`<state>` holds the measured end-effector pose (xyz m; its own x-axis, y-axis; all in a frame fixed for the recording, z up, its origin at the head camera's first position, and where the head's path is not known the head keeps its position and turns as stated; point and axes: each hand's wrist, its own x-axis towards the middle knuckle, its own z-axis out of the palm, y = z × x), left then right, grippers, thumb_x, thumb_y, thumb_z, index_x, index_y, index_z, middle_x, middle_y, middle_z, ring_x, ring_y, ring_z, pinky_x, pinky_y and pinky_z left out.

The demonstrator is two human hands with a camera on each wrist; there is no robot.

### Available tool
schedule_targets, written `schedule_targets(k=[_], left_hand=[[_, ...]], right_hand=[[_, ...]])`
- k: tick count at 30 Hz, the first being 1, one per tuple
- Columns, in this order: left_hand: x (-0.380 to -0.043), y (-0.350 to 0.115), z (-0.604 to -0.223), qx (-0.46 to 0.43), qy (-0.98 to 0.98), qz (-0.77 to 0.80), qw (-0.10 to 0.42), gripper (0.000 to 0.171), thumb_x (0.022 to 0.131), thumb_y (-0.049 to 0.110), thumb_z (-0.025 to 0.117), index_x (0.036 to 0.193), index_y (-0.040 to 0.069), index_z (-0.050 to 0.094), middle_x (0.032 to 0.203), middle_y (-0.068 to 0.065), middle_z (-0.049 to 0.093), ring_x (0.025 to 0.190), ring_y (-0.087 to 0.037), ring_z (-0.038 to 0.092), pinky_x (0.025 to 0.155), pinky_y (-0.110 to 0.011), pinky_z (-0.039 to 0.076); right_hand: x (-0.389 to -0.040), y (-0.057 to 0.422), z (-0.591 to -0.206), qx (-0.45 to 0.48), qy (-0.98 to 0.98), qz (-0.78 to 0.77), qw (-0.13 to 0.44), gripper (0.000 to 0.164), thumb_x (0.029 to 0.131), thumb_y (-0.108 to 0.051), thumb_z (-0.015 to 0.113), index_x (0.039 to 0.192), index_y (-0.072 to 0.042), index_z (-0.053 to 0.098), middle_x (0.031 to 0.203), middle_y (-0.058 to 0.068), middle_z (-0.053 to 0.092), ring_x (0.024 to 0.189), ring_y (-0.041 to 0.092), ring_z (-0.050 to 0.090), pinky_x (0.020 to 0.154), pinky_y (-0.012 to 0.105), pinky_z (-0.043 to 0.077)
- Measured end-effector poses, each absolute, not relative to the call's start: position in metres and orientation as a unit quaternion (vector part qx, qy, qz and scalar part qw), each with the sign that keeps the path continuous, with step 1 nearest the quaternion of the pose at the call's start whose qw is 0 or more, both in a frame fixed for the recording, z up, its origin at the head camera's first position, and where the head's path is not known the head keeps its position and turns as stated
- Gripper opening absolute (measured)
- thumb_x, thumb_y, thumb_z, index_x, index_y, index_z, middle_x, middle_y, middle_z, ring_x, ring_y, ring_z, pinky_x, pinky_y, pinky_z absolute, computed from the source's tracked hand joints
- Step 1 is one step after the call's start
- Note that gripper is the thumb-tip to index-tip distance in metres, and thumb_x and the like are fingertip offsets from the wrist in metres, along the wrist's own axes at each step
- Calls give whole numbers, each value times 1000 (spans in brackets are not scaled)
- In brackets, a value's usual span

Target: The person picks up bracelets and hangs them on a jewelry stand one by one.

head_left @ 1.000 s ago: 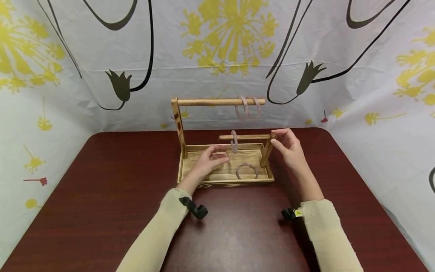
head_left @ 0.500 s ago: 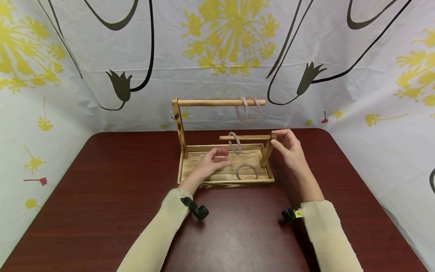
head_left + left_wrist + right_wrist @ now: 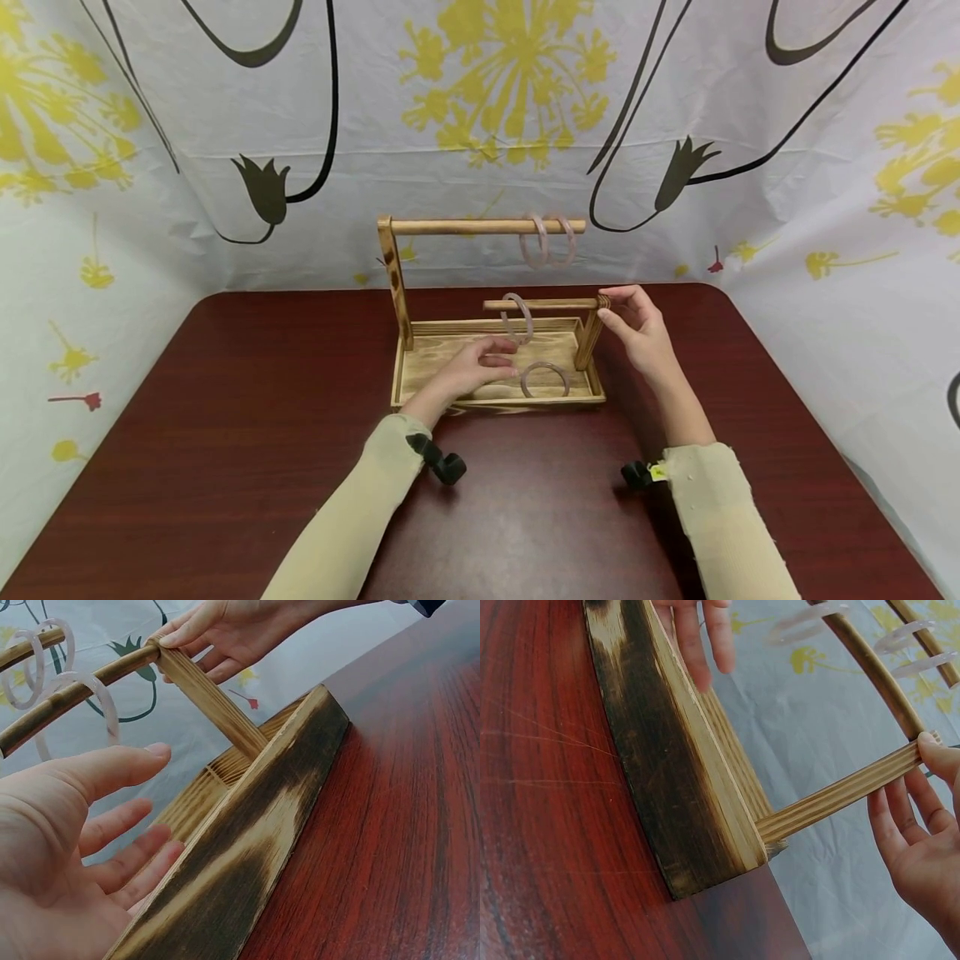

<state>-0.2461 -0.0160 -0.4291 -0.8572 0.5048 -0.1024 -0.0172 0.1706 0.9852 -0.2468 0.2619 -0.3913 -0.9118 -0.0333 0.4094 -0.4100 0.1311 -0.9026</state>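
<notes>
A wooden bangle stand with a shallow tray (image 3: pixel 438 342) has two bars at different heights. My right hand (image 3: pixel 641 325) pinches the top of the short post (image 3: pixel 840 791), thumb on one side and fingers on the other. A pale translucent bangle (image 3: pixel 529 321) hangs tilted on the lower bar (image 3: pixel 562 303). Just below and left of it is my left hand (image 3: pixel 480 367), over the tray with fingers loosely spread and nothing held. In the left wrist view that hand (image 3: pixel 67 817) lies beneath the bangle (image 3: pixel 110 712); a small gap shows between them.
Two similar bangles hang near the free right end of the upper bar (image 3: pixel 457 226), which a tall post (image 3: pixel 396 283) carries at left. Another bangle (image 3: pixel 524 382) leans inside the tray's front. The dark red table (image 3: pixel 247 400) meets a patterned curtain (image 3: pixel 315 242) behind.
My left hand has moved rightward and slightly down across the tray. The bangle on the lower bar has turned from nearly edge-on to more face-on. My right hand stays where it was.
</notes>
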Motion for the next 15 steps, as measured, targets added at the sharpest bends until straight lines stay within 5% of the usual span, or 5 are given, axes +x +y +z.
schedule_targets(k=[15], left_hand=[[-251,-6,-434,207,742,591,241,60,93,2,67,148,0,42,153,-19,44,142,-36,44,114,-44,43]], right_hand=[[-248,264,-394,162,-729,648,149,23,95,6,59,117,0,58,112,-15,64,104,2,58,86,14,49]])
